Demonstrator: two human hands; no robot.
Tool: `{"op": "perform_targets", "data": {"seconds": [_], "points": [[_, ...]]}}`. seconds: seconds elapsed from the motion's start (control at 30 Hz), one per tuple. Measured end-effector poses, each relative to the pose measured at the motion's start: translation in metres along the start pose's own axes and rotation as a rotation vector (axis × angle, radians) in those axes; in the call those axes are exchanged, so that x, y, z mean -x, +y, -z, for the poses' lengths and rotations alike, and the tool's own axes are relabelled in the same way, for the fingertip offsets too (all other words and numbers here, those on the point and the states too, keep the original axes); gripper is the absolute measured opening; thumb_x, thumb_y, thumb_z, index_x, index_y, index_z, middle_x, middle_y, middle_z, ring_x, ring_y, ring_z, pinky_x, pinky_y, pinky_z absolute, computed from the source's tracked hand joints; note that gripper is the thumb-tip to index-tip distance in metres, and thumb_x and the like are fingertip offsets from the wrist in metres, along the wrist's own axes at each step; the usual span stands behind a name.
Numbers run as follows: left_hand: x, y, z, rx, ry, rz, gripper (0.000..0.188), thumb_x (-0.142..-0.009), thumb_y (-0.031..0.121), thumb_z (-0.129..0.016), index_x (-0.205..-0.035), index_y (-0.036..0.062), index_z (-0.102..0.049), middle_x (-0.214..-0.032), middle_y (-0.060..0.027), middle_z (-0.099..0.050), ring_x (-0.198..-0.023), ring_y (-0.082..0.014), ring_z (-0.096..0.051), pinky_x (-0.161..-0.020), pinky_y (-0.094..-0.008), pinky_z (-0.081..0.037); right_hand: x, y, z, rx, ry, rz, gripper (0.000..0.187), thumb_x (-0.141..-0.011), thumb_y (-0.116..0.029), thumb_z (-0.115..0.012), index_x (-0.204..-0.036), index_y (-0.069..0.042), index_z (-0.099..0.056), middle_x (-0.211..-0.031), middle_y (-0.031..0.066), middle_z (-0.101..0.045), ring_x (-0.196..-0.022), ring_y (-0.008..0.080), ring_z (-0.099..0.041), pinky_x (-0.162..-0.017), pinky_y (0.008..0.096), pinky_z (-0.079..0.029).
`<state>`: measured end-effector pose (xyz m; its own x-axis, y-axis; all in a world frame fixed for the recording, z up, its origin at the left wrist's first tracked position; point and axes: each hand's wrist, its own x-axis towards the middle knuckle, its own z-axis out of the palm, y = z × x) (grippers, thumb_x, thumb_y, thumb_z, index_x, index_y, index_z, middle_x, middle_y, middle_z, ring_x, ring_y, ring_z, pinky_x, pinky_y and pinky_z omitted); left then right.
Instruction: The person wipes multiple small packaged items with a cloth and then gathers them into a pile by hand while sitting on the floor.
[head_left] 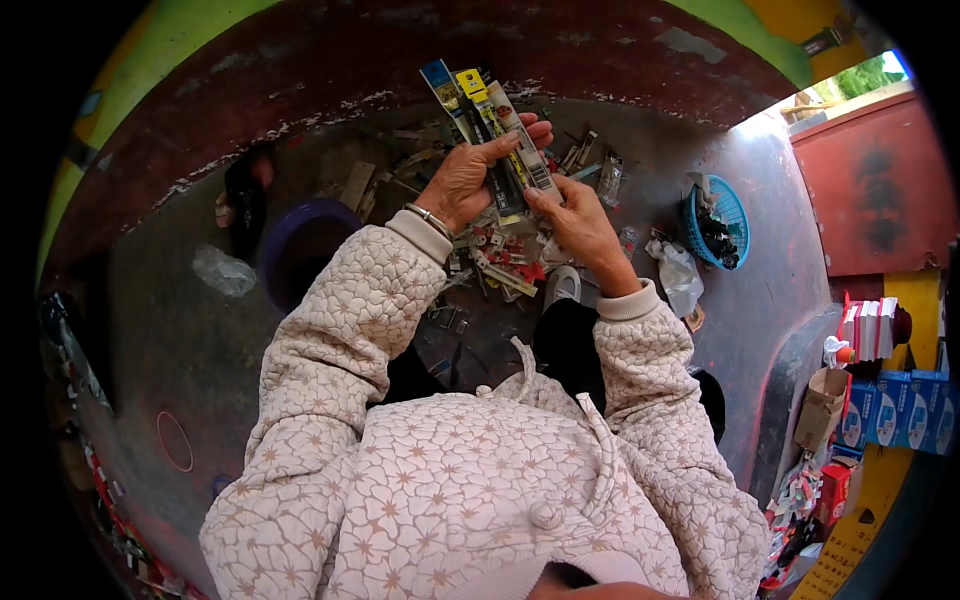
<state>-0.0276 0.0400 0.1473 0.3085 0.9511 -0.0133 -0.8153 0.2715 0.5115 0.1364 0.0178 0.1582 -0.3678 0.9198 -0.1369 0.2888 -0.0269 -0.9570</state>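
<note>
My left hand (463,183) is closed around several long, narrow plastic packets, fanned out at their far ends. One has a blue top (438,76), another a yellow top (471,86). A whitish packet (539,170) with a barcode lies on the right of the bunch. My right hand (582,228) pinches the near end of the bunch, thumb on top, by the barcode. What is inside the packets is too small to make out. Beneath both hands, a heap of mixed small packaged items (500,262) spreads over the floor.
A purple basin (290,235) stands left, near a clear plastic bag (224,270). On the right are a blue basket (738,225) holding dark things and a whitish plastic bag (680,280). Blue boxes (905,410) and a brown carton (822,408) line the right edge. A dark red wall (330,60) rises ahead.
</note>
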Motion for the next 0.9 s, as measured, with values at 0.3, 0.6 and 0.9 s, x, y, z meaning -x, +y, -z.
{"op": "perform_targets", "data": {"seconds": [0.3, 0.6, 0.9], "points": [[-0.001, -0.009, 0.0, -0.055, -0.016, 0.074, 0.043, -0.086, 0.01, -0.054, -0.124, -0.0033, -0.038, -0.122, -0.016, -0.049, -0.113, -0.0237, -0.049, -0.095, -0.0337, -0.042, 0.016, -0.011, -0.018, 1.203, 0.247, 0.295, 0.017, -0.081, -0.018, -0.05, -0.076, -0.002, -0.055, -0.067, 0.0126, -0.06, -0.057, 0.0242, -0.062, -0.048, 0.0354, -0.047], [0.002, -0.008, 0.0, 0.033, -0.017, 0.165, 0.048, -0.078, -0.002, -0.05, -0.123, -0.0072, -0.034, -0.122, -0.0202, -0.047, -0.112, -0.027, -0.05, -0.094, -0.0333, -0.044, 0.026, -0.03, -0.01, 1.127, 0.089, 0.191, 0.029, -0.085, -0.029, -0.049, -0.08, 0.0, -0.055, -0.07, 0.0144, -0.061, -0.062, 0.0277, -0.062, -0.056, 0.036, -0.049], [-0.003, -0.017, 0.001, 0.067, 0.014, 0.19, 0.044, -0.071, -0.006, -0.043, -0.115, -0.0045, -0.042, -0.114, -0.0161, -0.054, -0.103, -0.0247, -0.055, -0.092, -0.0341, -0.045, 0.012, -0.042, 0.004, 0.399, 0.535, 0.439, 0.017, -0.081, -0.019, -0.059, -0.076, -0.003, -0.055, -0.074, 0.0142, -0.059, -0.063, 0.0285, -0.06, -0.054, 0.0333, -0.046]]}}
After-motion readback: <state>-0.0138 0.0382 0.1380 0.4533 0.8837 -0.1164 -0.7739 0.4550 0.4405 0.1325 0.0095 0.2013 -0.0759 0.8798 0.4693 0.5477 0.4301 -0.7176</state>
